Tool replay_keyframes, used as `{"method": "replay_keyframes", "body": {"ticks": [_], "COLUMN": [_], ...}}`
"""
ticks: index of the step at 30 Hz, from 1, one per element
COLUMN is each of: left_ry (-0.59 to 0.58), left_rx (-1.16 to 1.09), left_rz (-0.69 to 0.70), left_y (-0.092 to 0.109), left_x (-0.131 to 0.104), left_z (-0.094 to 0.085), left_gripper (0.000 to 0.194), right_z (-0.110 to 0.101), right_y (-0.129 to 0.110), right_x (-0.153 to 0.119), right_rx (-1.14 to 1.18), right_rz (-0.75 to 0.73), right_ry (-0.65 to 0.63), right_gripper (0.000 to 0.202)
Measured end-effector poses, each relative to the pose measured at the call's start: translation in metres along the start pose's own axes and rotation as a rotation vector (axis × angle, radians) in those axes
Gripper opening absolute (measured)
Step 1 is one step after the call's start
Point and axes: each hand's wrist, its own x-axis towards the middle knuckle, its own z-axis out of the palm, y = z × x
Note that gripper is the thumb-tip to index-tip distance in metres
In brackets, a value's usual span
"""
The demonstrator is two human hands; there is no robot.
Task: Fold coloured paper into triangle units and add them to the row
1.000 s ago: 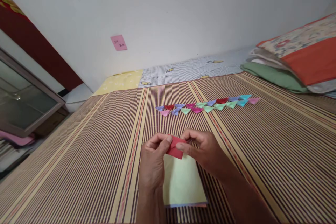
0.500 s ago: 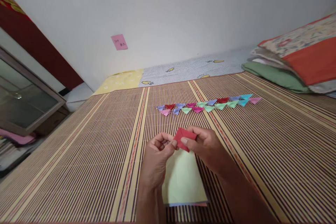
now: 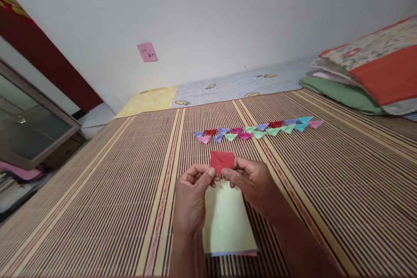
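Observation:
A small folded red paper, roughly square with crease lines on its face, is held up between both hands. My left hand pinches its lower left corner between thumb and fingers. At the lower right edge, my right hand grips it the same way, thumb in front. Below the hands lies a stack of paper with a pale green sheet on top. Beyond them, several folded paper triangles in pink, red, green, blue and purple form two rows.
A striped mat covers the bed. Folded bedding is piled at the right. A pink note is on the wall, and a glass-fronted cabinet stands at the left.
The red paper has turned from a diamond-like tilt to nearly level and moved slightly up and left. My left thumb now presses its lower left corner, and my right thumb has shifted to its lower edge.

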Motion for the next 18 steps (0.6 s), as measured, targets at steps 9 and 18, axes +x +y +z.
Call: {"method": "replay_keyframes", "body": {"ticks": [9, 18], "left_ry": [0.026, -0.013], "left_rx": [-0.127, 0.225], "left_rz": [-0.011, 0.094], "left_y": [0.0001, 0.0022], "left_x": [0.0015, -0.0074], "left_z": [0.0031, 0.0049], "left_gripper": [0.019, 0.014], "right_z": [-0.0029, -0.0012], "right_y": [-0.0028, -0.0064], "right_x": [-0.0015, 0.0021], "right_rx": [-0.063, 0.13], "right_rz": [-0.048, -0.001], "right_ry": [-0.014, 0.071], "right_gripper": [0.025, 0.021]}}
